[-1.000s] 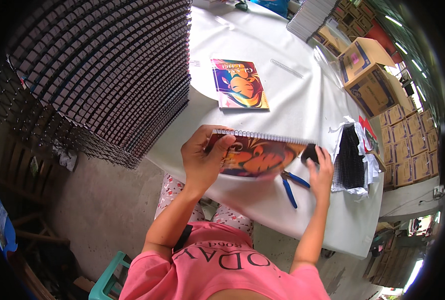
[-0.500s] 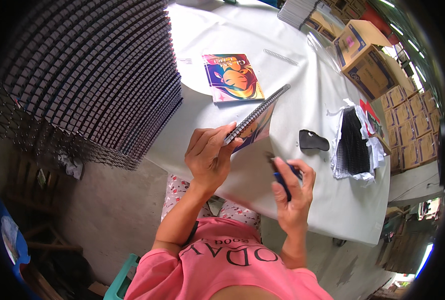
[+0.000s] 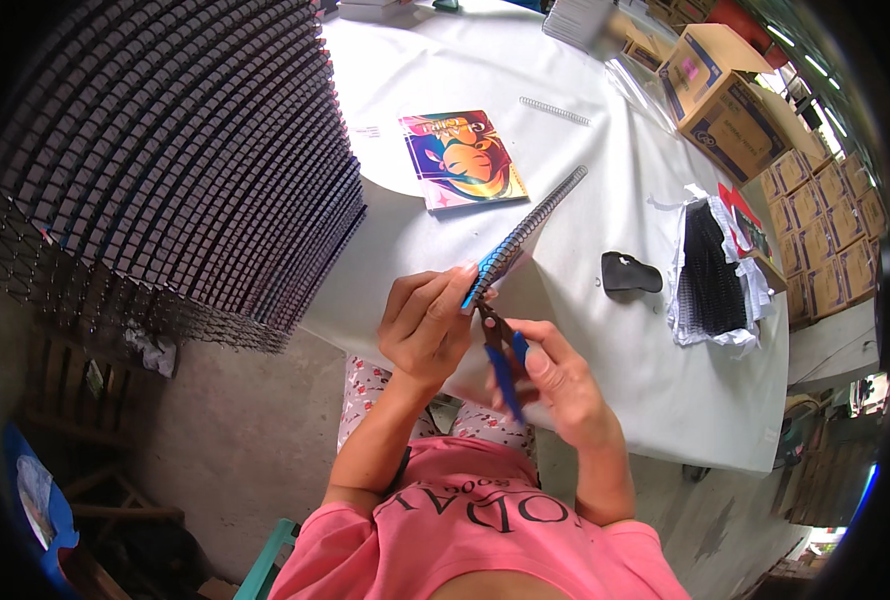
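Note:
My left hand [image 3: 425, 322] is closed around the near end of a spiral-bound notebook [image 3: 489, 270], which it holds up off the table with the coil side facing upward. The dark wire coil [image 3: 533, 225] runs along that edge and slants away to the far right. My right hand [image 3: 557, 385] grips blue-handled pliers [image 3: 506, 370]. Their dark jaws meet the near end of the coil, close to my left fingertips; whether they pinch the wire cannot be made out. Beyond the notebook, another notebook with a colourful cover [image 3: 463, 160] lies flat on the table.
A tall stack of coil-bound notebooks [image 3: 195, 170] rises at the left. On the white-covered table [image 3: 585, 350] lie a loose coil [image 3: 555, 110], a black curved piece [image 3: 631, 274] and black coils in white wrapping [image 3: 707, 280]. Cardboard boxes [image 3: 735, 135] stand at the far right.
My right hand has brought the pliers left to the near end of the coil. The held notebook has turned slightly, showing more of its blue edge.

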